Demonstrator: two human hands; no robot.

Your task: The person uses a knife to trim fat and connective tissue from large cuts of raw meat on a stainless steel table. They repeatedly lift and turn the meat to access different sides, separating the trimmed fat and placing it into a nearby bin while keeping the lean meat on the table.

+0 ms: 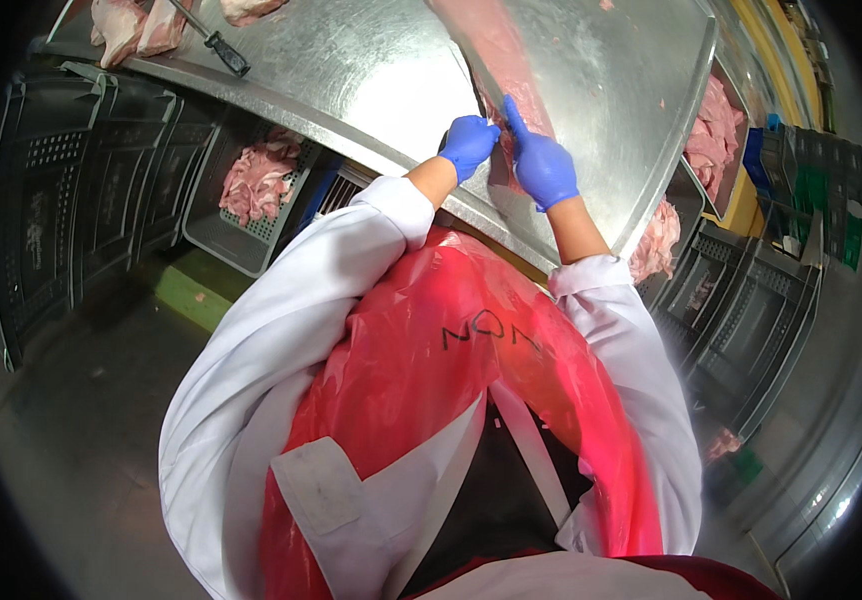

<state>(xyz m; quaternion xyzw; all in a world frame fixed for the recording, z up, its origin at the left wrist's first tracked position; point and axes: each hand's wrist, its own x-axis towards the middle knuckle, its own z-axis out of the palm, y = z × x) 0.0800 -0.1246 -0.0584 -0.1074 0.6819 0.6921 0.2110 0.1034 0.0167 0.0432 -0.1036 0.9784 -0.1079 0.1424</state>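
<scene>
A long strip of pink meat (511, 50) lies on the steel table, running away from me. My left hand (471, 145), in a blue glove, is closed at the strip's left edge and seems to pinch it; its fingertips are partly hidden. My right hand (543, 168), gloved in blue too, is closed with the index finger stretched forward. That finger lies along what looks like a narrow knife blade (490, 86) over the meat. The knife's handle is hidden inside the hand.
The steel table (351, 60) has raised edges. A black-handled tool with a metal shaft (228, 54) lies by meat pieces (119, 28) at upper left. Below the table's left edge stands a grey crate of trimmings (258, 180). More meat (715, 135) and dark crates (741, 320) are at right.
</scene>
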